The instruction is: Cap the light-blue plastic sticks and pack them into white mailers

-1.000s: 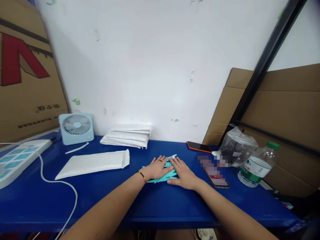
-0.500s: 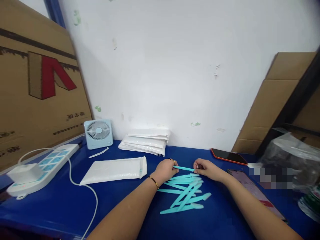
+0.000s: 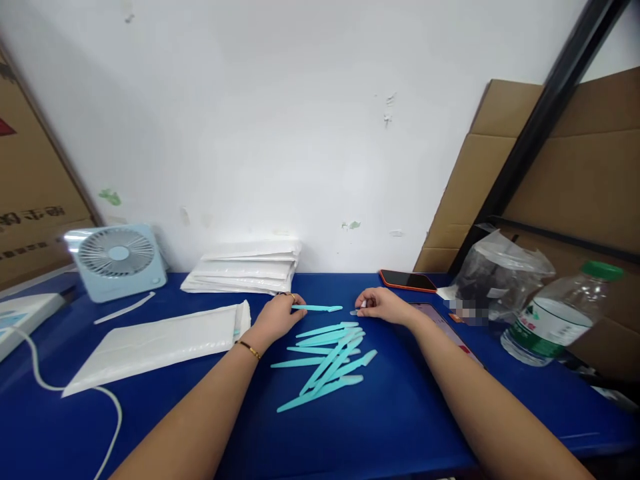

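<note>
A turquoise eyebrow razor [image 3: 317, 308] is pinched in my left hand [image 3: 280, 319], its blade end pointing right. Across a small gap, the closed fingers of my right hand [image 3: 383, 305] grip a small clear blade cap [image 3: 355, 312]. Just below both hands lies a loose pile of turquoise eyebrow razors [image 3: 330, 360], several of them crossing one another. To the left of my left hand rests a white padded mailer [image 3: 160, 343], with a bit of turquoise showing near its open end.
Behind stand a stack of white mailers [image 3: 245, 267] and a light-blue fan [image 3: 120, 257], with a white strip [image 3: 125, 308] nearby. On the right are an orange-edged phone [image 3: 407, 280], another phone [image 3: 445, 327] partly under my forearm, a plastic bag [image 3: 495, 273] and a green-capped bottle [image 3: 557, 320].
My view has turned right, bringing the bottle into full sight. My hands have drawn apart: the cap in my right hand is now off the razor, whose blade end shows bare.
</note>
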Tool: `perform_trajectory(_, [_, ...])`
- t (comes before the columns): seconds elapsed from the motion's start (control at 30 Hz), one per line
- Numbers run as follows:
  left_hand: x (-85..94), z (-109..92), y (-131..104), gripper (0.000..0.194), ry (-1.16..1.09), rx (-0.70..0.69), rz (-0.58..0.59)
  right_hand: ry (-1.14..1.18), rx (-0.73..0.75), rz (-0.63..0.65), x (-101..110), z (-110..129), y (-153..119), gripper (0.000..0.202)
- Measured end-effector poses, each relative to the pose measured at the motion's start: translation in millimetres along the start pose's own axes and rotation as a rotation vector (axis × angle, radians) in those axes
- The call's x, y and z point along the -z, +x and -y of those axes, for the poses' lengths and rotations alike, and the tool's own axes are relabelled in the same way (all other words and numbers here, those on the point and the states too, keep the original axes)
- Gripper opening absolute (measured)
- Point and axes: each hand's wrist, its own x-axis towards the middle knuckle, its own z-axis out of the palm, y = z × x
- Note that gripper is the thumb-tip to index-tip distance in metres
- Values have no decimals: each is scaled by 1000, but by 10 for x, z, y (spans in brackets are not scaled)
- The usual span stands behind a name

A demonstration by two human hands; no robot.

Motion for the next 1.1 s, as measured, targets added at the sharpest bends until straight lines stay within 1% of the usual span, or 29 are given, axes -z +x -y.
perform_trajectory(0.07, [27, -33, -42, 31, 20, -41, -43, -22, 71, -34, 13, 43, -44, 31])
perform_trajectory(0.13, [38, -100, -84, 33, 28, -103, -38, -35, 130, -8, -18, 120, -69, 27])
perform_trajectory(0.2, [26, -170, -111, 32, 32, -158, 2, -39, 137, 48, -78, 194, -68, 25])
perform_trajectory(0.27, [-8, -210, -114, 28, 36, -177, 64, -38, 119, 81, -137, 238, -50, 24])
perform_trajectory(0.33, [-47, -210, -96, 23, 28, -153, 145, -35, 107, 103, -161, 239, -30, 24])
perform_trajectory(0.4, [-67, -178, -67, 19, 25, -114, 186, -26, 96, 116, -134, 199, -23, 23])
perform_trajectory(0.47, [-53, -132, -40, 16, 46, -71, 172, -16, 50, 93, -66, 133, -34, 23])
perform_trajectory(0.57, [12, -91, -29, 13, 97, 0, 79, -32, -54, -3, 55, 51, -70, 25])
perform_trajectory(0.6, [34, -93, -35, 15, 103, 11, 43, -43, -65, -35, 83, 45, -84, 26])
perform_trajectory(0.67, [57, -127, -58, 21, 84, -11, 5, -55, -26, -65, 100, 77, -106, 27])
perform_trajectory(0.7, [57, -156, -73, 23, 60, -37, 22, -53, 14, -56, 88, 114, -114, 27])
perform_trajectory(0.8, [13, -249, -118, 29, -17, -109, 146, -45, 113, 40, -3, 269, -125, 25])
perform_trajectory(0.9, [-50, -295, -138, 27, -62, -101, 246, -56, 143, 116, -93, 395, -123, 24])
perform_trajectory(1.0, [-86, -283, -133, 26, -94, -61, 283, -89, 146, 157, -110, 420, -116, 22])
perform_trajectory(1.1, [-91, -251, -126, 26, -124, -46, 290, -117, 147, 198, -79, 368, -117, 21])
